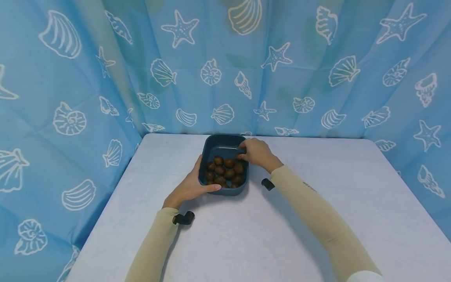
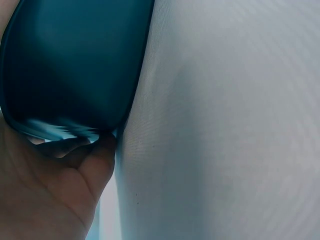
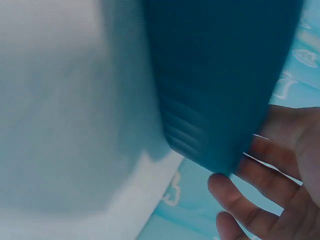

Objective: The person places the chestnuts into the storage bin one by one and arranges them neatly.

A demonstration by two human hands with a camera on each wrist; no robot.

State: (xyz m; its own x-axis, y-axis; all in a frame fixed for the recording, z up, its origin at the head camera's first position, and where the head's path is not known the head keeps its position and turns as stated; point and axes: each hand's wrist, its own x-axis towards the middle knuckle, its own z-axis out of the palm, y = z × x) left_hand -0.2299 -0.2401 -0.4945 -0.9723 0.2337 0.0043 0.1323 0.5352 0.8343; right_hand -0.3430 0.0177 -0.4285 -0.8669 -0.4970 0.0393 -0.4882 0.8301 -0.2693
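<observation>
A dark blue rectangular container (image 1: 225, 192) with rounded corners stands at the table's far side. Brown, round chestnuts (image 1: 220, 170) lie piled in its near part, while its far part shows bare floor. My left hand (image 1: 190, 184) grips the near left corner, thumb along the near rim and fingers on the left wall. In the left wrist view that wall fills the upper left. My right hand (image 1: 258, 152) reaches over the right rim, with a chestnut partly showing between thumb and fingers. From the right wrist, the container's wall hides the tips of some fingers.
A white cloth covers the table (image 1: 299, 235). Behind and beside it hangs a blue curtain (image 1: 211, 94) printed with white shells and starfish. Black wrist devices (image 1: 184, 218) sit near both cuffs of the beige sleeves.
</observation>
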